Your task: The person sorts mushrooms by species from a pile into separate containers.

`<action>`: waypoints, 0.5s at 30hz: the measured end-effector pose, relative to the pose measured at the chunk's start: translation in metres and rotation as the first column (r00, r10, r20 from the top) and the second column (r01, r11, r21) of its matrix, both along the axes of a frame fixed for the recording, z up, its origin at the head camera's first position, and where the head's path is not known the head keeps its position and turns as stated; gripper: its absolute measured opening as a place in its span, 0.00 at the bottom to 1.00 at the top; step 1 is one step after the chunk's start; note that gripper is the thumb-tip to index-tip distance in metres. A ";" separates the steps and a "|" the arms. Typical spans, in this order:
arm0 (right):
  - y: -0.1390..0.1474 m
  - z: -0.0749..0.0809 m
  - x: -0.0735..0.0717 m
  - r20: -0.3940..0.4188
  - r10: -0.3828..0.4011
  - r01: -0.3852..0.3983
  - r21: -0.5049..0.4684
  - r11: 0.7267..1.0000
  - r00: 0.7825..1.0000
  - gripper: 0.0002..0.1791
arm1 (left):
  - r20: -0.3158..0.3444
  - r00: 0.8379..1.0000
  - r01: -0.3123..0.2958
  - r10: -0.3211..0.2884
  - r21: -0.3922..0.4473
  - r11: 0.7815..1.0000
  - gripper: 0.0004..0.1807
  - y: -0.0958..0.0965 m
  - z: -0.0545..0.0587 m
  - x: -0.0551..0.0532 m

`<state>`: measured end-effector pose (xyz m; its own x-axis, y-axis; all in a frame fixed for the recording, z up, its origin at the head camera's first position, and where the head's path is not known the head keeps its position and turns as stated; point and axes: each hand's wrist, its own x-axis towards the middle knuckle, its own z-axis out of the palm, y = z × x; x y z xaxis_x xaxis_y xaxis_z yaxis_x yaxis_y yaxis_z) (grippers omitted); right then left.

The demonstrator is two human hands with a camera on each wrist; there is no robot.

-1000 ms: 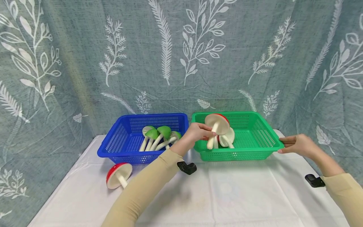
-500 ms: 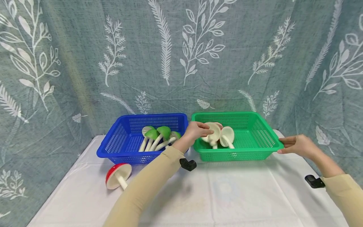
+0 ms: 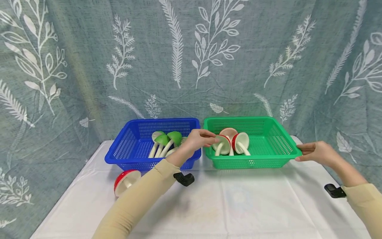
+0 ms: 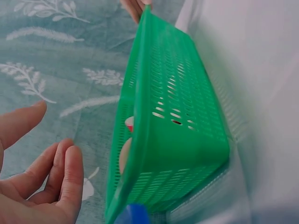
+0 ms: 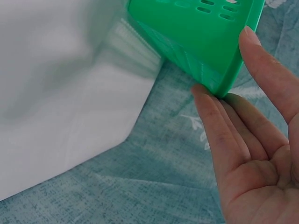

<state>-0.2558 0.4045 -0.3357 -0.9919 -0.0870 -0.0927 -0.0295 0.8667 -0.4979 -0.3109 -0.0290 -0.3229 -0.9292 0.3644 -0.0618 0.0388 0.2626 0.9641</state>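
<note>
My left hand (image 3: pixel 195 142) holds nothing, its fingertips over the left rim of the green basket (image 3: pixel 253 158). In the left wrist view, thumb and fingers (image 4: pixel 72 179) stand apart beside the basket. Inside the basket, stems toward me, lie red-capped toy mushrooms (image 3: pixel 242 142) with white undersides. At the basket's right front corner, my right hand (image 3: pixel 317 153) holds the rim between thumb and fingers (image 5: pixel 217 126). Another red-capped toy mushroom (image 3: pixel 120 184) lies on the table at the left, its stem partly hidden by my left sleeve.
A blue basket (image 3: pixel 134 161) stands left of the green one, with several green-capped toy mushrooms (image 3: pixel 174 137) in it. My left forearm passes in front of its right side. A white cloth (image 3: pixel 253 202) covers the table, and a patterned curtain (image 3: pixel 185 66) hangs behind.
The red-capped mushroom from my left hand now lies in the green basket, released. My left hand has drawn back slightly left. The right hand stays at the basket's corner.
</note>
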 end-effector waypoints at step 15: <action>0.001 -0.001 0.000 -0.002 0.002 -0.002 -0.002 1.000 1.000 0.48 | -0.008 1.000 -0.011 0.011 -0.025 1.000 0.19 -0.063 0.007 0.037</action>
<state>-0.2558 0.4054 -0.3363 -0.9919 -0.0894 -0.0905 -0.0324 0.8655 -0.4998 -0.2744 -0.0918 -0.3163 -0.9336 0.3527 -0.0637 0.0432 0.2871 0.9569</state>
